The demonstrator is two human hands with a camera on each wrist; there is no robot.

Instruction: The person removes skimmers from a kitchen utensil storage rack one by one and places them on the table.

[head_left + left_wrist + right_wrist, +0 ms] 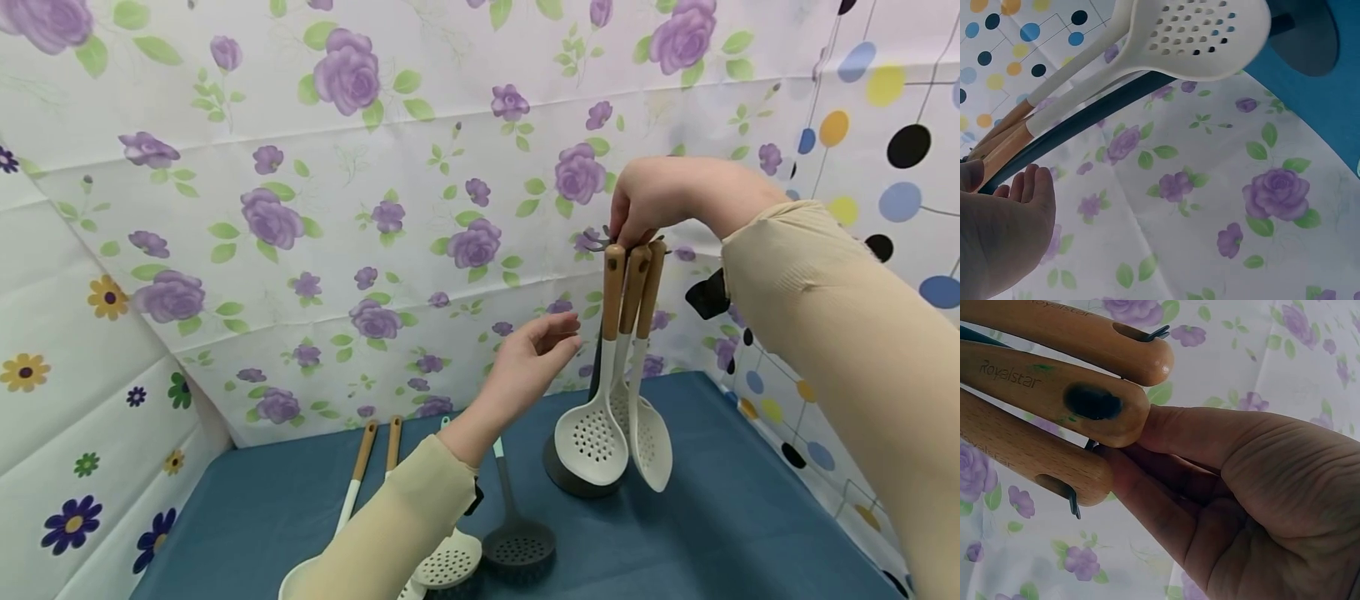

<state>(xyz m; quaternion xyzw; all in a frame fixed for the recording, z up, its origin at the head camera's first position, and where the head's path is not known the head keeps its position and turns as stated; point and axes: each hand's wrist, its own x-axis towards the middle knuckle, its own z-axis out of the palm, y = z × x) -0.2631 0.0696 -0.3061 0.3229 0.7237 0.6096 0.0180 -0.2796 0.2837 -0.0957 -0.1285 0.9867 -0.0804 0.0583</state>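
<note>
Utensil stand (557, 468) was toward the back of the counter (240, 525), right of middle; whether its base bore full weight, unclear. White skimmer (592, 446) hung in front, white slotted spoon (654, 450) beside it, a third white utensil mostly hidden between. Heads hung down, wooden handles (613, 296) up; hook tips poked through the outer two handle holes, so gravity alone probably kept those seated.

Right hand (656, 196) came from above, thumb and fingers pinched together at the crown of hooks (597, 242). Exact contact lay behind the handle ends; grip judged to be on the stand's top, likely to steady a top-heavy cluster. Left hand (536, 350) was apart from the handles, fingers loosely bent, holding nothing; perhaps kept near as a guard.

Farther left, grey skimmer (519, 543) and another white skimmer (450, 560) lay on the counter, handles toward the floral sheet (420, 217), presumably for easy reach.
</note>
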